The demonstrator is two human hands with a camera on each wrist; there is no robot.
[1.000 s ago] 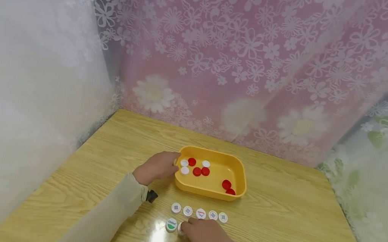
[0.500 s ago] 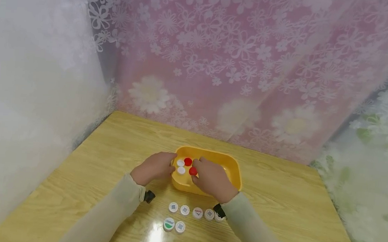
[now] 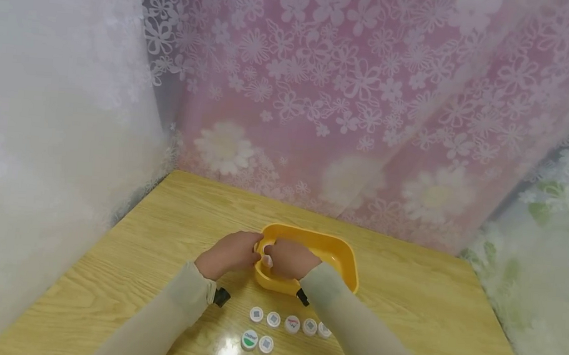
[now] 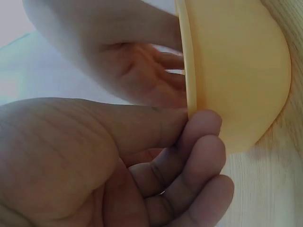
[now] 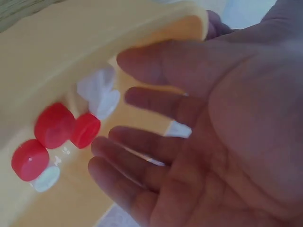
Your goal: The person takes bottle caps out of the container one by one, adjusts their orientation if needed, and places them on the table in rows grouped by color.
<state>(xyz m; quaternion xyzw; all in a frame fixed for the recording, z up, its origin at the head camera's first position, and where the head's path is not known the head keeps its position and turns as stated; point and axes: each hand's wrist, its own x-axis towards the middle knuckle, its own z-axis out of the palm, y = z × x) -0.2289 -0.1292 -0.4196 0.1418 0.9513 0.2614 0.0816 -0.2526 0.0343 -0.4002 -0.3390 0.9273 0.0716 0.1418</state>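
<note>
My left hand (image 3: 230,253) pinches the left end of a yellow plastic tray (image 3: 345,260), thumb against fingers on its rim, as the left wrist view shows. Inside that tray is my right hand (image 3: 290,259), over its left part. In the right wrist view its fingers (image 5: 128,184) are spread and relaxed, holding nothing. Just beyond thumb and forefinger lie white bottle caps (image 5: 97,87). Several red bottle caps (image 5: 54,125) and another white cap (image 5: 46,178) lie beside them. In the head view the right hand hides most of these caps.
In front of the tray, a row of white printed caps (image 3: 273,319) lies on the wooden table (image 3: 202,204). Nearer me are a green-and-white cap (image 3: 249,339) and a white cap (image 3: 266,344). A floral curtain (image 3: 319,119) hangs behind the table.
My right hand has let go of a white cap in the front row, moved up into the tray and then left towards the white caps. The left hand stays on the rim.
</note>
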